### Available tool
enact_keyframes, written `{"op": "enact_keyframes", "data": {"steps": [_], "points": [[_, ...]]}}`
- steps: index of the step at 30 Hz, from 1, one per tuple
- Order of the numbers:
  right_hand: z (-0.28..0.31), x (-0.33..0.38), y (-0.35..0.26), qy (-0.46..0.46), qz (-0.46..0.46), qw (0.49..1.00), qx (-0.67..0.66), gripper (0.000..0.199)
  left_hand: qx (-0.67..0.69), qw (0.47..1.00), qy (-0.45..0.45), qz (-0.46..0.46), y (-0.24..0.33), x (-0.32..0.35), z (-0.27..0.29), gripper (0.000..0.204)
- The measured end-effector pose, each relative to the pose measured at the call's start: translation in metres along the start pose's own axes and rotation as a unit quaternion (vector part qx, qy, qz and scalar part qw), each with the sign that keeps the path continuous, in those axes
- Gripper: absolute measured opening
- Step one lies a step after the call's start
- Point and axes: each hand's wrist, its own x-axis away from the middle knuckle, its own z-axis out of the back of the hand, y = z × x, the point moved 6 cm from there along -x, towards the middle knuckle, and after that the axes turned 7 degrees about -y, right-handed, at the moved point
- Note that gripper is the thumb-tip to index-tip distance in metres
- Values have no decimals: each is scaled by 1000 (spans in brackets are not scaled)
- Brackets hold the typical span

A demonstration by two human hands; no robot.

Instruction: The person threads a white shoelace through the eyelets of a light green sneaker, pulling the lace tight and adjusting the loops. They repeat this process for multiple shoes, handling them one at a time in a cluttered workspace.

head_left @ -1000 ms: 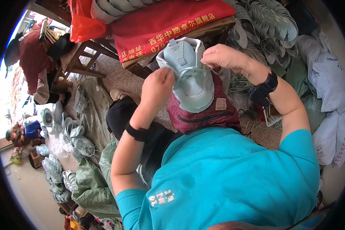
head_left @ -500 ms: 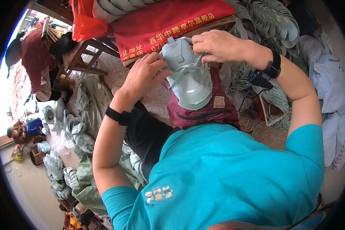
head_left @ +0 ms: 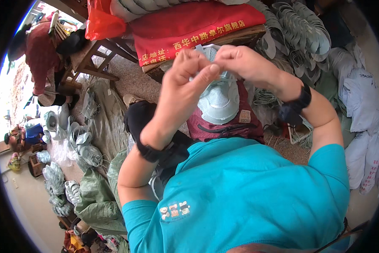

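Note:
A pale grey-green shoe upper (head_left: 218, 103) lies over dark red cloth with a zip (head_left: 250, 130), its rounded end toward me. My left hand (head_left: 187, 76) is raised over the upper's far part, fingers curled and thumb stretched toward the right hand. Beside it, my right hand (head_left: 244, 63) is closed, fingertips pinched; the shoelace they held a moment ago is mostly hidden now. The two hands meet above the lacing and cover much of it. What the left fingers hold is hidden.
A red cloth (head_left: 198, 25) covers a wooden bench just beyond the upper. Stacked shoe parts (head_left: 301, 29) and white sacks (head_left: 362, 97) stand to the right. At left are a wooden stool (head_left: 88, 59), a green sack (head_left: 94, 189) and another person (head_left: 42, 59) in dark red.
My left hand has moved right and up, from the upper's left side to meet the right hand above the lacing. The shoelace crossing the upper is now largely covered.

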Motion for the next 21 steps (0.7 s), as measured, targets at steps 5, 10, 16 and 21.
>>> {"op": "enact_keyframes", "data": {"steps": [5,10,16,21], "points": [[-24,3,-43,-78,129,966,210,23,252,967,7,-15,17,-14,20,22],[-9,-5,-12,86,215,843,486,9,126,981,136,65,-62,7,34,24],[-26,2,-26,176,245,696,651,8,60,983,136,106,-116,45,22,24],[-35,-3,-19,122,225,780,572,6,-37,990,113,79,-104,38,14,20]]}}
